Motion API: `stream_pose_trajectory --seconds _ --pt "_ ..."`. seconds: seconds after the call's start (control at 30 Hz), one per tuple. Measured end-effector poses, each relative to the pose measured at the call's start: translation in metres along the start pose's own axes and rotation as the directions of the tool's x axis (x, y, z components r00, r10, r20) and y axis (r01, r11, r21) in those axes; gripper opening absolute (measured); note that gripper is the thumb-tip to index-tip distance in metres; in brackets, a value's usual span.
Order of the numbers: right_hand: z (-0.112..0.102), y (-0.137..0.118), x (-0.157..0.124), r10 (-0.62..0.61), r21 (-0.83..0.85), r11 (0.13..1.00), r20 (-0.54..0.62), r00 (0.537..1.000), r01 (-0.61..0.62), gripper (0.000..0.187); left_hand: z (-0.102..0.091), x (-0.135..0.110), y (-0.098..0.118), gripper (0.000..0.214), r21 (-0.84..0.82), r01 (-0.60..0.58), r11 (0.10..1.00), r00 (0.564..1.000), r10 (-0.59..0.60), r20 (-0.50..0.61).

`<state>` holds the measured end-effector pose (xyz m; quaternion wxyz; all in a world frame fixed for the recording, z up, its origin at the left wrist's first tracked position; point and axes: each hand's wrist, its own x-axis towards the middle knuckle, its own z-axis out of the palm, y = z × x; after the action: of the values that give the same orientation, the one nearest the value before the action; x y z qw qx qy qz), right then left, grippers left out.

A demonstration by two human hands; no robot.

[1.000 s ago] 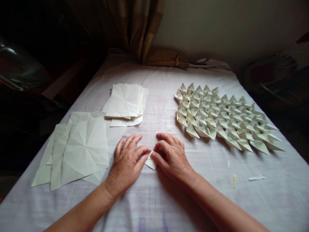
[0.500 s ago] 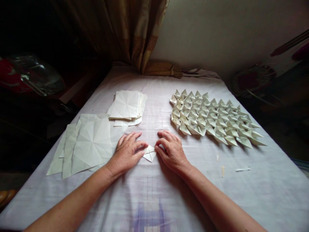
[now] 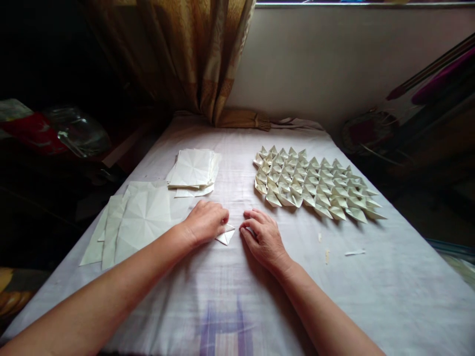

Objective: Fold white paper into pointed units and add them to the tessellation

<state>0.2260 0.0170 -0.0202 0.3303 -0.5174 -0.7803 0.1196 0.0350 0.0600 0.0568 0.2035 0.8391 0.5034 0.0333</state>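
A small square of folded white paper (image 3: 227, 234) with crossing crease lines lies in the middle of the cloth. My left hand (image 3: 207, 221) is closed over its upper left side, with the fingers curled in, and covers part of it. To the right of the paper, with a small gap, my right hand (image 3: 264, 236) rests on the cloth, fingers loosely bent and apart, holding nothing. Large creased paper sheets (image 3: 143, 217) overlap beside my left forearm. Behind them sits a stack of smaller creased squares (image 3: 191, 167).
Several rows of folded paper boats (image 3: 315, 185) stand at the right of the cloth-covered table (image 3: 389, 296). A thin white strip (image 3: 355, 252) and small scraps (image 3: 327, 257) lie nearer. A brown curtain (image 3: 215, 59) hangs at the table's far end.
My left hand has curled its fingers over the folded paper, which has turned slightly. My right hand has come away from the paper's edge. The view has tilted up a little.
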Motion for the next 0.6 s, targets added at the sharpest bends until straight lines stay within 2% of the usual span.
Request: stream_pose_trajectory --seconds 0.17,0.27,0.43,0.6 --pt "0.002 0.002 0.001 -0.006 0.013 1.0 -0.02 1.0 0.006 0.012 -0.005 0.015 -0.007 0.019 -0.168 0.072 0.983 0.993 -0.055 0.105" --pt "0.0 0.003 0.001 -0.014 0.046 0.999 -0.025 1.0 0.015 0.012 -0.002 0.015 -0.014 0.017 -0.351 0.15 0.924 0.982 -0.097 0.164" --pt "-0.008 -0.007 0.005 -0.007 0.196 0.981 0.013 1.0 0.005 0.026 0.012 -0.002 -0.01 0.034 -0.686 0.239 0.687 0.971 -0.15 0.188" --pt "-0.007 -0.025 0.005 0.158 0.489 0.855 0.068 0.985 -0.171 0.018 0.027 -0.018 0.007 0.039 -0.855 0.244 0.458 0.96 -0.237 0.147"
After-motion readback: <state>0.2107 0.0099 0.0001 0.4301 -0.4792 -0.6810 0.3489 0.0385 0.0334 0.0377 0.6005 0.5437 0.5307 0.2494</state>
